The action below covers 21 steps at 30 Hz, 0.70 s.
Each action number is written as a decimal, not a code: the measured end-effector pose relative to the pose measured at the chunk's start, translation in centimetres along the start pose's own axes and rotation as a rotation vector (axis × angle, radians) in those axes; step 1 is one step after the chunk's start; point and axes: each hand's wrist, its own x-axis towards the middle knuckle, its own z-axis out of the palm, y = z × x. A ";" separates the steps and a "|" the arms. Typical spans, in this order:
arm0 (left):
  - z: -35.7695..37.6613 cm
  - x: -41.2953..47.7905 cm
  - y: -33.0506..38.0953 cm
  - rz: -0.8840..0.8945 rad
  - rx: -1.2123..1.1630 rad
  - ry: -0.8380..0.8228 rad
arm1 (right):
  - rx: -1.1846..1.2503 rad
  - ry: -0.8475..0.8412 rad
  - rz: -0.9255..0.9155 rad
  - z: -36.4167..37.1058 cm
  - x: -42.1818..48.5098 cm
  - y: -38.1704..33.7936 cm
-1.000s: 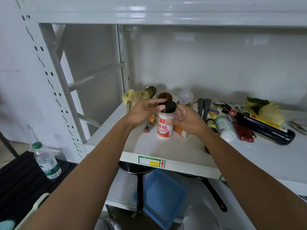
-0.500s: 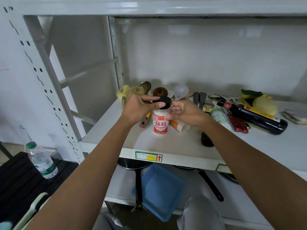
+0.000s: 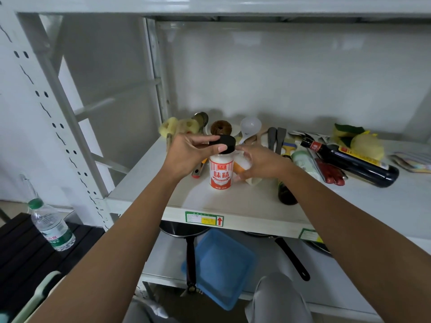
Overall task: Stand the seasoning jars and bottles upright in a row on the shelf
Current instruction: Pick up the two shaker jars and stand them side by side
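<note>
The seasoning jar (image 3: pixel 221 171) stands upright near the shelf (image 3: pixel 245 201) front edge. Left hand (image 3: pixel 189 157) pinches its black cap (image 3: pixel 223 143); right hand (image 3: pixel 261 163) clasps an orange bottle (image 3: pixel 239 167) just right. Farther right, the dark sauce bottle (image 3: pixel 349 160) lies flat.

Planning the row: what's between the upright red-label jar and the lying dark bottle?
Head view: the right hand, a lying white bottle and a red packet lie between jar and dark bottle.
</note>
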 end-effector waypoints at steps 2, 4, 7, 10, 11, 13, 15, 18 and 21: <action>-0.1 0.0 -0.1 -0.009 -0.013 0.004 | -0.148 0.023 0.071 0.9 0.3 0.2; -0.1 0.0 -0.2 -0.016 -0.029 0.005 | -0.217 0.072 0.121 1.7 0.4 0.3; -0.1 -0.1 -0.1 -0.019 -0.052 -0.003 | -0.304 0.115 0.144 2.3 0.4 0.2; -0.1 0.0 0.0 -0.022 -0.050 -0.011 | -0.357 0.156 0.133 2.5 0.6 -0.1; -0.1 0.0 0.1 -0.026 -0.047 -0.013 | -0.352 0.165 0.134 2.5 0.6 -0.2; -0.1 0.0 0.2 -0.030 -0.036 -0.019 | -0.322 0.183 0.142 2.5 0.6 -0.1; -0.2 -0.1 0.4 -0.037 -0.027 -0.035 | -0.238 0.214 0.169 2.4 0.3 0.1; -0.3 -0.2 1.0 -0.052 0.008 -0.075 | -0.026 0.284 0.171 2.2 -0.7 0.8; 0.0 -0.2 1.8 -0.057 0.088 -0.090 | 0.134 0.305 0.131 1.3 -2.0 1.2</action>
